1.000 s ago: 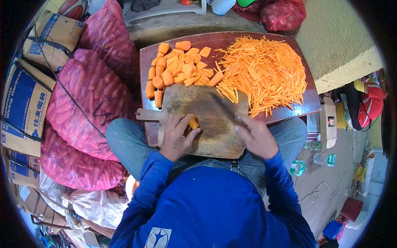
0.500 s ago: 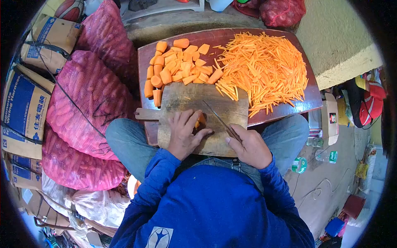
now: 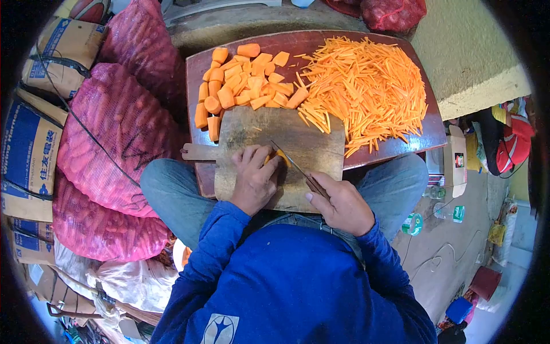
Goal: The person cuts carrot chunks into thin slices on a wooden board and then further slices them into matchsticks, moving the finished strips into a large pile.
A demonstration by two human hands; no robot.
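Note:
A wooden cutting board (image 3: 240, 129) lies across my lap and the near edge of the red table (image 3: 197, 69). My left hand (image 3: 254, 178) is curled over a small orange carrot piece (image 3: 283, 158) on the board, its fingers bent and partly covering it. In my right hand (image 3: 344, 206) is a knife (image 3: 299, 169), its handle wrapped by the fingers. The blade points up and left, against or just over the carrot piece. Beyond the board sit carrot chunks (image 3: 248, 80) at the left and a big heap of thin carrot strips (image 3: 369, 86) at the right.
Pink mesh sacks of carrots (image 3: 114, 137) and cardboard boxes (image 3: 31, 155) stand at the left. A concrete ledge (image 3: 464, 57) is at the upper right. Plastic bottles (image 3: 412, 224) and a thin cord (image 3: 441, 252) lie on the floor at the right.
The knife blade has moved left to the carrot piece, and my right hand has shifted slightly left. The fingers of my left hand are more curled. The whole view has shifted slightly.

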